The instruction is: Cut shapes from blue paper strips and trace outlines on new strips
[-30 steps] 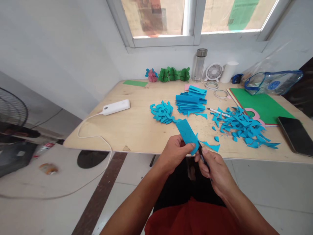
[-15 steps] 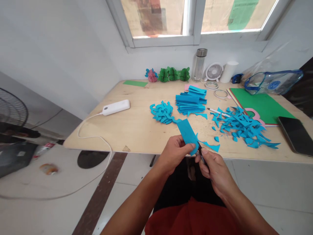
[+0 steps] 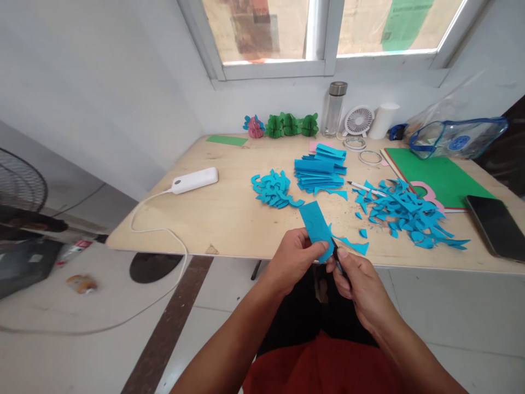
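My left hand (image 3: 296, 253) pinches a blue paper strip (image 3: 315, 218) between thumb and fingers, just above the table's front edge. Faint curved lines show on the strip. My right hand (image 3: 356, 276) is closed around dark-handled scissors (image 3: 337, 255), whose blades meet the strip's right edge near its lower end; the blades are mostly hidden. Beyond the strip lies a heap of curved blue cutouts (image 3: 273, 189). Behind it sits a stack of blue paper strips (image 3: 320, 172). A thin blue offcut (image 3: 355, 245) rests by the table edge, close to the scissors.
Blue scraps (image 3: 410, 210) and a white pen (image 3: 365, 189) lie to the right, beside green sheets (image 3: 447, 178) and a phone (image 3: 497, 225). A corded white device (image 3: 194, 180) is on the left. Along the wall stand green paper figures (image 3: 290, 125), a glass bottle (image 3: 334, 112) and a small fan (image 3: 359, 121).
The blue strip has shifted very slightly down and to the right at the scissors. Both hands keep nearly the same place and hold; the heaps have not moved.
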`<state>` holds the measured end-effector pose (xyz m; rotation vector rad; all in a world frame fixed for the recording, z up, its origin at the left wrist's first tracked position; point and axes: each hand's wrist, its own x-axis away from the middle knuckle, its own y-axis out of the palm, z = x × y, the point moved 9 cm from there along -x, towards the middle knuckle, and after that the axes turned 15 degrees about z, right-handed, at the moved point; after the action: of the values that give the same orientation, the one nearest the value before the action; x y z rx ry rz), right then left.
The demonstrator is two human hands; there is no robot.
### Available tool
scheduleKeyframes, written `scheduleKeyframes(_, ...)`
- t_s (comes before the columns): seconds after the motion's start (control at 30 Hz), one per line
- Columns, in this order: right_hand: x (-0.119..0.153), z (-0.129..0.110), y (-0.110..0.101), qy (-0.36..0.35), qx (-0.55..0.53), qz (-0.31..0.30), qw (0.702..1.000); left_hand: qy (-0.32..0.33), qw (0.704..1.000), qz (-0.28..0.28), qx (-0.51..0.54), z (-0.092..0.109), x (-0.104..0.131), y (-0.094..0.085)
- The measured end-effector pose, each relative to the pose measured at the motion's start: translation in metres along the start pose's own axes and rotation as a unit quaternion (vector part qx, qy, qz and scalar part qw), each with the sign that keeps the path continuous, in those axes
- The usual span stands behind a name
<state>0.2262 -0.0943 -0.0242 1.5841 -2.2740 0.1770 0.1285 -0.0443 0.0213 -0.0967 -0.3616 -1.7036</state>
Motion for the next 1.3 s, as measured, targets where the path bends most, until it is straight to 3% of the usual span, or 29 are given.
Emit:
scheduleKeyframes(0.4, -0.002, 0.002, -0.001, -0.001, 0.006, 0.011, 1.000, 0.001, 1.000, -0.008, 0.016, -0.003, 0.001, 0.002)
scheduleKeyframes(0.73, -0.003, -0.001, -0.001, -0.006, 0.018, 0.003, 1.000, 0.009, 0.999, -0.051, 0.002, 0.001, 0.002, 0.008)
scheduleKeyframes(0.97, -0.004, 0.003, -0.003, 0.003, 0.023, 0.002, 1.000, -0.020, 1.000, -0.001, 0.023, -0.009, 0.001, -0.002)
scheduleKeyframes(1.3, -0.004, 0.006, -0.006, 0.013, 0.030, -0.012, 0.999, -0.009, 0.999, -0.031, -0.013, -0.006, -0.003, -0.002)
